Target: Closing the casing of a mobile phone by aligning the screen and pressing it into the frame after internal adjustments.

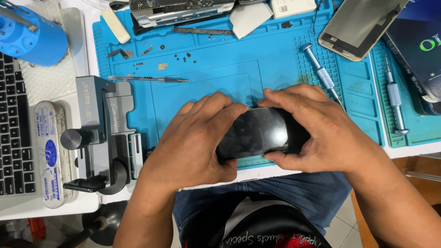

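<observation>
A black smartphone [257, 132] with a glossy dark screen is gripped between both hands over the front edge of a blue repair mat [220, 64]. My left hand [190, 142] clasps its left end, with the fingers curled over the top edge and the thumb below. Its right end is held by my right hand [317, 131] in the same way. The phone's ends are hidden under my fingers.
On the mat lie tweezers [147, 79], small screws [181, 57], two screwdrivers [321, 73] [394, 98], a detached screen panel [356, 27] and an opened phone frame [179, 11]. A grey clamp fixture [103, 133], a keyboard [14, 128] and a blue cylinder [32, 34] stand to the left.
</observation>
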